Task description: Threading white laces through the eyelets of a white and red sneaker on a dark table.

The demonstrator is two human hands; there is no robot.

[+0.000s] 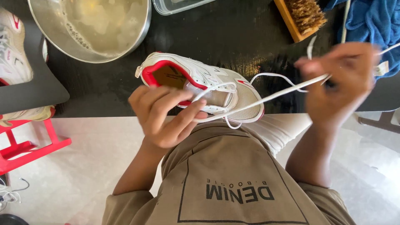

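Note:
A white sneaker [233, 89] with a red collar lies on its side at the near edge of the black table [233, 37]. My left hand [164, 114] cups the shoe's side near the heel opening, thumb beside the lace. A white shoelace [271, 96] runs taut from the shoe's eyelets up to the right. My right hand [339, 81] is raised and blurred, pinching that lace and pulling it away from the shoe.
A metal bowl [89, 25] of cloudy water sits at the back left. A wooden brush [302, 16] and a blue cloth [373, 23] lie back right, a clear plastic box [179, 5] behind. Another white shoe [12, 54] rests left, above a red rack [29, 146].

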